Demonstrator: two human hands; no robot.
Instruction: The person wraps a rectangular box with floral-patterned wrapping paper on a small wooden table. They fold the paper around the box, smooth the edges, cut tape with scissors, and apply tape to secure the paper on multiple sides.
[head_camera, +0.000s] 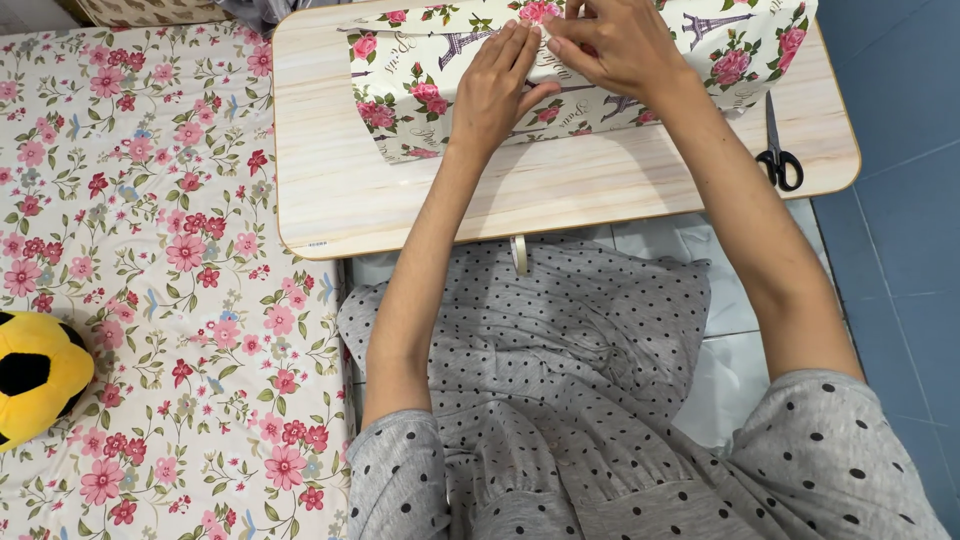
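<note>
**Both hands pressed on the wrapped box**

Your left hand (497, 85) lies flat, fingers together, on the rose-patterned wrapped box (420, 75) atop the wooden lap table (400, 200). Your right hand (615, 45) pinches its paper seam. Scissors (777, 150) lie just right.

Both hands are pressed on a box wrapped in rose-print paper (420, 95) on the small wooden desk (600, 190): left hand (495, 85) flat on top, right hand (615, 45) pinching a fold. Black scissors (777, 150) sit by the desk's right edge, a tape roll (519, 254) at its near edge.
</note>
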